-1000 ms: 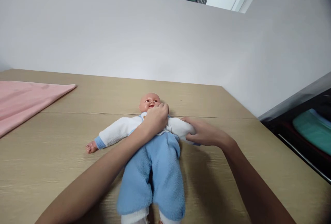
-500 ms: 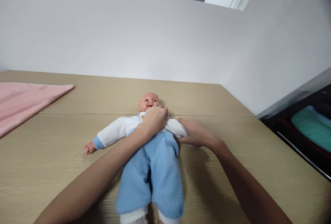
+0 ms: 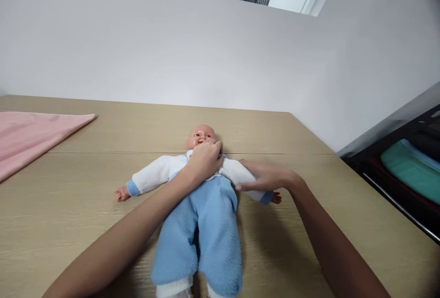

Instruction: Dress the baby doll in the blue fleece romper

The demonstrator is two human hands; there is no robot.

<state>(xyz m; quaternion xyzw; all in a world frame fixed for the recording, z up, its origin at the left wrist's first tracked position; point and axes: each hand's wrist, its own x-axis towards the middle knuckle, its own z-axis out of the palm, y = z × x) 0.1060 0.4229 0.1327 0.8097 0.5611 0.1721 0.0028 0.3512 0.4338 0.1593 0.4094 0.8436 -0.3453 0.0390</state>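
Observation:
A baby doll (image 3: 195, 206) in a white top and fuzzy blue trousers lies face up on the wooden table, its head toward the wall. My left hand (image 3: 205, 158) is closed at the doll's collar and shoulder, below the chin; the fingertips are partly hidden. Around the white sleeve (image 3: 236, 172) on the right side, my right hand (image 3: 263, 176) holds the doll's arm, thumb in front and fingers behind. The small doll hand (image 3: 276, 197) sticks out of that sleeve's blue cuff. On the left, the other sleeve (image 3: 151, 173) lies stretched outward.
A folded pink cloth (image 3: 37, 137) lies at the table's left. The white wall (image 3: 192, 55) rises behind the table (image 3: 103, 224). To the right, beyond the table edge, a dark rack (image 3: 369, 169) holds green fabric (image 3: 409, 165).
My right hand has moved along the right sleeve, and the doll's small hand and blue cuff now show beyond it. The left hand keeps its place at the collar.

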